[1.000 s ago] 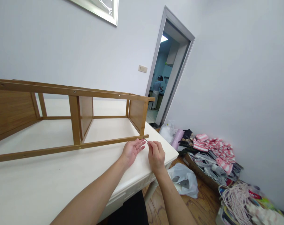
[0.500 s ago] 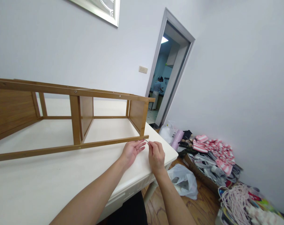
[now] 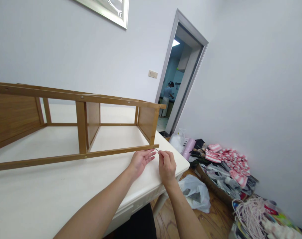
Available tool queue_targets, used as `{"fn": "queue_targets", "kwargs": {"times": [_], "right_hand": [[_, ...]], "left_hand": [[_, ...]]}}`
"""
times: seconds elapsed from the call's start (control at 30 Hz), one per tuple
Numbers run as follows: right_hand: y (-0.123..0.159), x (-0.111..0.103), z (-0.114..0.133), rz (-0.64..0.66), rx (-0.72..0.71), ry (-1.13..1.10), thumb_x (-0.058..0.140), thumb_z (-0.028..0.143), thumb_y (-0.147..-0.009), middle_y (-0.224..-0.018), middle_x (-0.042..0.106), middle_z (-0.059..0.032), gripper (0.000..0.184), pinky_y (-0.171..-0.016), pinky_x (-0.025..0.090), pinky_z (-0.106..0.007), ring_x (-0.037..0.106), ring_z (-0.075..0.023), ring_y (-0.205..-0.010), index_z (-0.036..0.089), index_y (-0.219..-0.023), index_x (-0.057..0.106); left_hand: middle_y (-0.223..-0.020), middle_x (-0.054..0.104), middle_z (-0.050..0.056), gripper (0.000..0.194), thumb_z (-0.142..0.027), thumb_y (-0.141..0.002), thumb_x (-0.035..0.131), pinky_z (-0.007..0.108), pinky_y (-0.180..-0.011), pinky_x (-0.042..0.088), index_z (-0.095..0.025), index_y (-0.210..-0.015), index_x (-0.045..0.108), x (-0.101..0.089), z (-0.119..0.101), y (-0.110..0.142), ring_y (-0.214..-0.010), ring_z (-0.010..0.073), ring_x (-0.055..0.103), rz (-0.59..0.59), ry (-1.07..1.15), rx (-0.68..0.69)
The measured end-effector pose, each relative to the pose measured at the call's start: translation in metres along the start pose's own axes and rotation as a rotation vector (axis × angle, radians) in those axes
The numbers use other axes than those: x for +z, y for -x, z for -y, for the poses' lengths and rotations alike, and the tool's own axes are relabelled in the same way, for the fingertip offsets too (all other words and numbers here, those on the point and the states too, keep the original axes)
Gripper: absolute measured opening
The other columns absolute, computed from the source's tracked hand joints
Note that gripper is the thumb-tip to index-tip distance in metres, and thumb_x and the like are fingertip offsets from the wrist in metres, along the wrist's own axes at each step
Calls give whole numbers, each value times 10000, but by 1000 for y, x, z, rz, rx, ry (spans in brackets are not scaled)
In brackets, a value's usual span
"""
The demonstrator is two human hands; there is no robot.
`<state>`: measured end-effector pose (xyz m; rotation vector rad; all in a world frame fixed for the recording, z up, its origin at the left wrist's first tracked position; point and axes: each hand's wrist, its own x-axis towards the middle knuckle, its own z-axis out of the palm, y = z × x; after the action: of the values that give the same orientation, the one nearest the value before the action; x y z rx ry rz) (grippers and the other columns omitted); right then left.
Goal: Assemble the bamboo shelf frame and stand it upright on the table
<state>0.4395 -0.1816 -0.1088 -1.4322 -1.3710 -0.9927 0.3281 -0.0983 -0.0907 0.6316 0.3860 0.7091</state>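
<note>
Head view: pinching a thin tool [image 3: 156,150] narrowly in the right hand [image 3: 167,167], pointing at the end of the lower rail [image 3: 121,150]; holding the left hand [image 3: 139,162] wide beside it (seemingly empty); showing the wooden frame [image 3: 81,127] left to centre, on the white surface [image 3: 66,192].

The wooden frame [image 3: 82,127] was brown and lay on its side, with long rails and flat panels between them. Small screws or holes were visible along its rails. The thin metal tool [image 3: 156,149] was slanted, and its tip was at the lower rail, near the end.
</note>
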Motion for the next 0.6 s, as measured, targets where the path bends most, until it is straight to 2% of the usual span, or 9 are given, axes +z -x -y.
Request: {"fn": "queue_targets", "kwargs": {"times": [0.23, 0.6], "right_hand": [[2, 1, -1, 8, 9, -15, 511, 155, -938, -858, 623, -65, 168, -724, 541, -277, 616, -149, -801, 176, -1050, 634], [4, 0, -3, 59, -17, -66, 491, 85, -913, -874, 626, -71, 229, -735, 541, -284, 612, -155, -827, 187, -1041, 651]], "left_hand": [[-1133, 690, 205, 130, -41, -805, 574, 369, -937, 508, -76, -823, 697, -2, 1, -2, -1027, 254, 678, 11, 1, 1], [-1108, 703, 186, 140, -54, -815, 566, 356, -908, 529, -92, -851, 696, -2, 1, -1, -1027, 244, 678, 15, -5, 2]]}}
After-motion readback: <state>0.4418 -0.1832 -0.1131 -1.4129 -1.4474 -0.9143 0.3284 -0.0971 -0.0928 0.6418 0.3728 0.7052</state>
